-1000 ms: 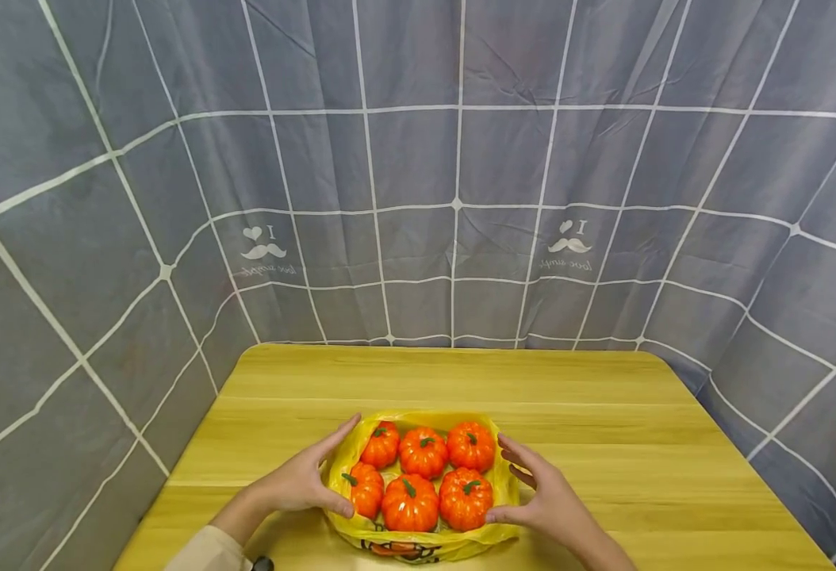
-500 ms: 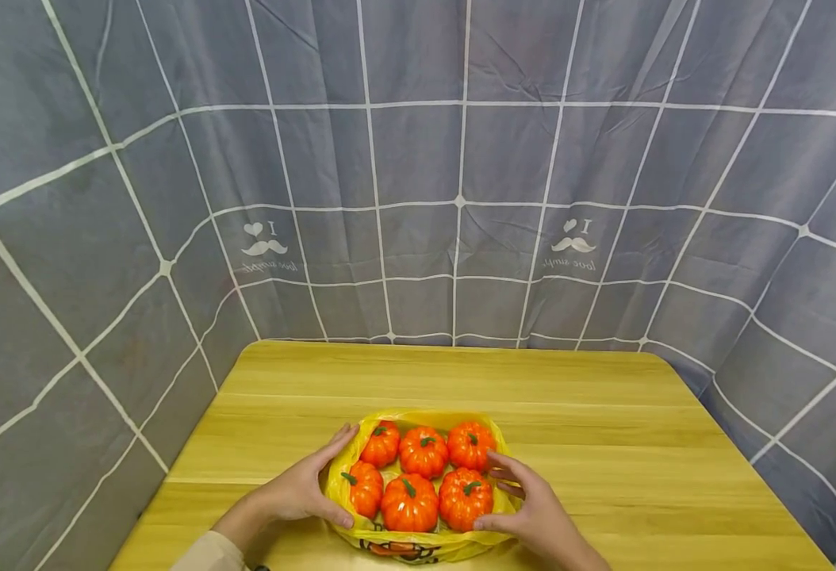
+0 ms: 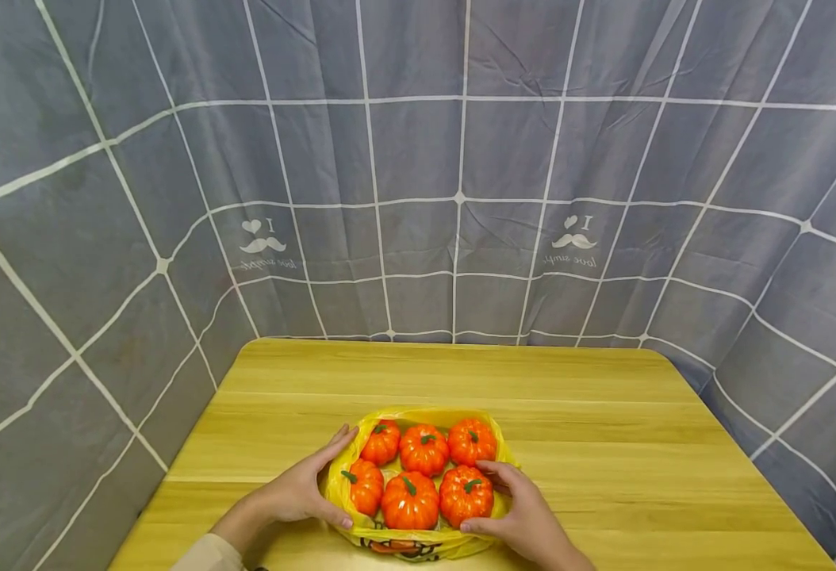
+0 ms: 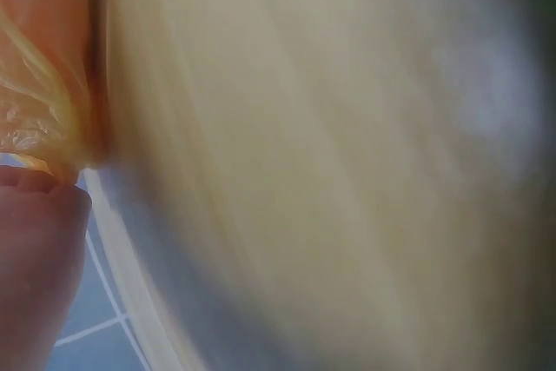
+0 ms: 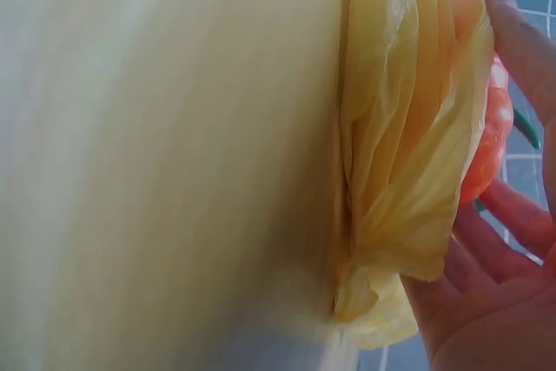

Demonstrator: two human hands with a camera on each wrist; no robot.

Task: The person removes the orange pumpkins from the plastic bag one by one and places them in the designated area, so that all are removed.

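Observation:
A yellow plastic bag (image 3: 454, 544), its mouth rolled wide, lies on the wooden table with several shiny orange toy pumpkins in two rows inside. My left hand (image 3: 295, 485) holds the bag's left side, fingers along the outside and thumb over the front rim. At the front right, my right hand (image 3: 525, 507) reaches over the rim and grips the corner pumpkin (image 3: 465, 498), thumb at its front and fingers behind. In the right wrist view, bunched yellow plastic (image 5: 408, 128) hangs beside that hand, an orange pumpkin (image 5: 491, 145) showing between thumb and fingers.
The wooden table (image 3: 603, 428) stretches away behind and to the right of the bag. A grey curtain (image 3: 418, 159) with white grid lines surrounds the back and sides of the table.
My right hand has moved left from outside the bag's right edge, over the rim, to the front-right pumpkin. The left hand stays at the bag's left side.

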